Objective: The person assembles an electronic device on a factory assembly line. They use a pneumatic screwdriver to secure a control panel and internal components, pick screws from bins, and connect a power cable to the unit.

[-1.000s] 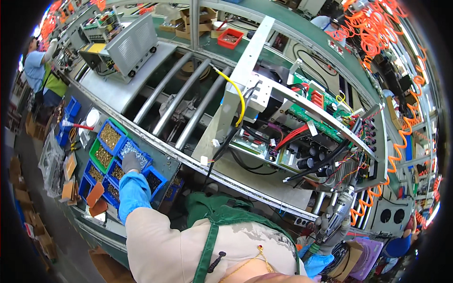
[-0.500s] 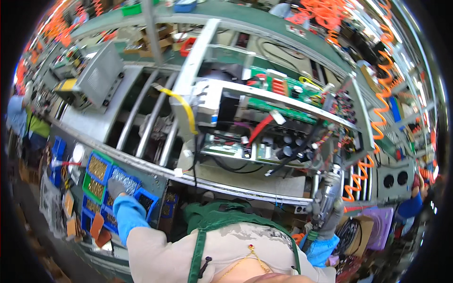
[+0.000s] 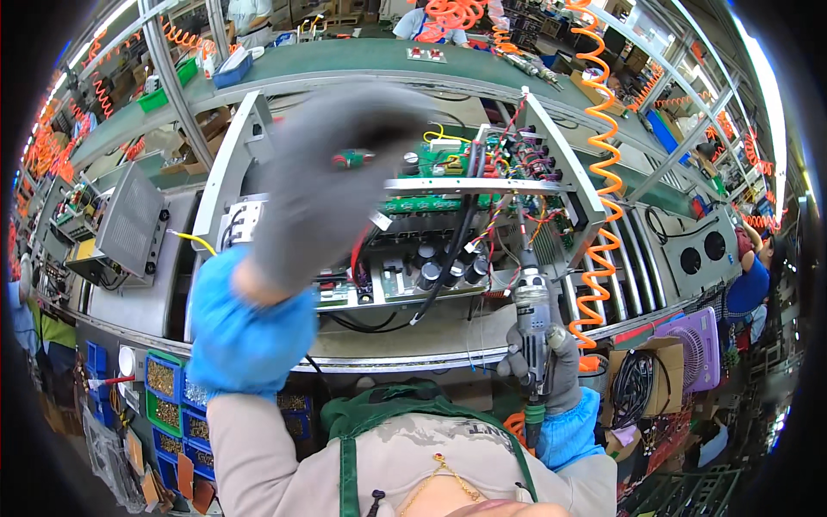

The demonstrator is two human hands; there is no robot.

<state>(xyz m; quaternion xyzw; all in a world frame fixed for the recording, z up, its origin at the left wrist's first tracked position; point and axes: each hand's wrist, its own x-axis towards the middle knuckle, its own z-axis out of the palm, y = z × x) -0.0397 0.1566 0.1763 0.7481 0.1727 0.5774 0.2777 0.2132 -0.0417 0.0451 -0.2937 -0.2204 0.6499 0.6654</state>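
My left hand (image 3: 314,181), in a grey glove with a blue sleeve cover, is raised in front of the open metal chassis (image 3: 482,186). Motion blurs it, but its fingers look curled together; whatever they hold cannot be made out. It hides the left part of the chassis. My gloved right hand (image 3: 560,366) is wrapped around a power screwdriver (image 3: 533,314), held upright at the chassis's front right, its long bit pointing up toward the wiring. Inside the chassis are green circuit boards (image 3: 431,205), black capacitors (image 3: 428,276) and bundled wires (image 3: 538,211).
Blue and green bins (image 3: 164,409) of small metal parts stand at the lower left. An orange coiled hose (image 3: 607,207) hangs on the right. A second metal unit (image 3: 129,224) sits left on the roller conveyor (image 3: 633,267). A purple fan (image 3: 696,345) and a cable box (image 3: 642,388) are at right.
My left hand has left the small-parts bins and risen to the right, over the chassis. The whole view has shifted, with the chassis lying further left. The screwdriver stays in my right hand.
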